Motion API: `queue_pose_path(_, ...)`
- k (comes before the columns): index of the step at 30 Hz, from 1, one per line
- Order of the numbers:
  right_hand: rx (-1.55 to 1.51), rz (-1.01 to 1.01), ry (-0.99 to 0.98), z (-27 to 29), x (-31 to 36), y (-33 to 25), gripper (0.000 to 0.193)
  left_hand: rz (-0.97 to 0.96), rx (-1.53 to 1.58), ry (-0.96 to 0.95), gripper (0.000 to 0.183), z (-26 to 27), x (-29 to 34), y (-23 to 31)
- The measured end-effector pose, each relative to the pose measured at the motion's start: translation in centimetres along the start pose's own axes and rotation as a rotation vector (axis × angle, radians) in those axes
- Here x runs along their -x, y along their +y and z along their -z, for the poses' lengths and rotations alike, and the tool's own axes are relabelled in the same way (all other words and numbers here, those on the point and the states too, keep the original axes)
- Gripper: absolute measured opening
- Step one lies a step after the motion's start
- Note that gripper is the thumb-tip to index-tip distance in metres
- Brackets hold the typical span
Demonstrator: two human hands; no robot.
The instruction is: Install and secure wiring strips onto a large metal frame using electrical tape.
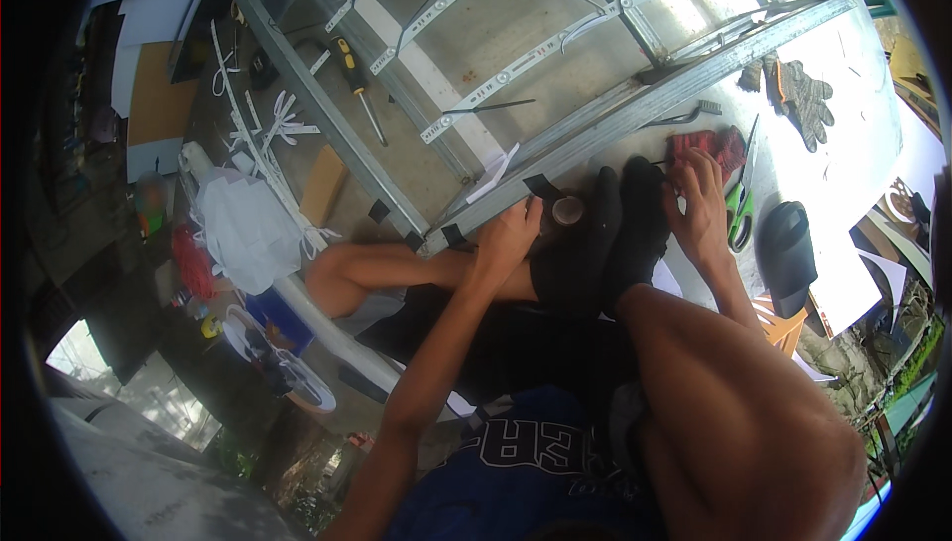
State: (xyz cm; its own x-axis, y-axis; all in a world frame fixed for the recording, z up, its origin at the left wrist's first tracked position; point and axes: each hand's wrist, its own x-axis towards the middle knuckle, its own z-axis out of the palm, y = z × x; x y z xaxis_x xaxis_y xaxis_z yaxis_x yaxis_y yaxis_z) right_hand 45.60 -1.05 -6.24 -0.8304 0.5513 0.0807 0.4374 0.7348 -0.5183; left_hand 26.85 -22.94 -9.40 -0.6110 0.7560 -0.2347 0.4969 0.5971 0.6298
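Note:
My left hand [507, 240] is by the near edge of a metal frame [645, 110], its fingers curled together; what they hold, if anything, is hidden. Just above its fingertips, a short piece of black tape [540, 186] sticks to the frame. A round roll [568, 210] lies between that hand and my black-socked feet [635, 224]. My right hand [700, 206] is beside the right foot, fingers bent and drawn in; a thin dark bit shows at the fingertips, too small to name. Red-and-black checked cloth [729, 149] lies behind those fingers. Green-handled scissors [739, 219] rest to its right.
White light strips [526, 63] with loose wires cross the frame. A yellow-and-black screwdriver [351, 70] lies inside it. Right of the frame are a small black brush [694, 113], a grey knit glove [803, 100] and a dark slipper [788, 258]. A white plastic bag [248, 224] sits left.

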Motion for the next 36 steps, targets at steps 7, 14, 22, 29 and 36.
queue_pose_path(7,-0.015,0.116,-0.079,-0.6,-3.8,1.7,0.024,0.227,-0.156,0.095,0.03,1.1,1.2,1.7)
queue_pose_path(14,0.059,0.154,-0.138,-2.8,-5.6,0.0,0.031,0.459,-0.318,0.015,0.054,-0.4,1.9,2.0)
queue_pose_path(22,0.111,0.17,-0.069,-3.5,-6.1,1.6,0.026,0.493,-0.117,0.033,0.043,-0.9,1.8,1.6)
queue_pose_path(29,0.103,0.15,-0.078,-1.3,-6.3,3.0,0.023,0.34,-0.052,0.113,0.026,0.1,1.6,2.0)
queue_pose_path(36,0.02,-0.008,0.035,-0.1,-6.4,4.2,0.034,0.109,0.027,0.18,0.019,0.3,0.6,2.0)
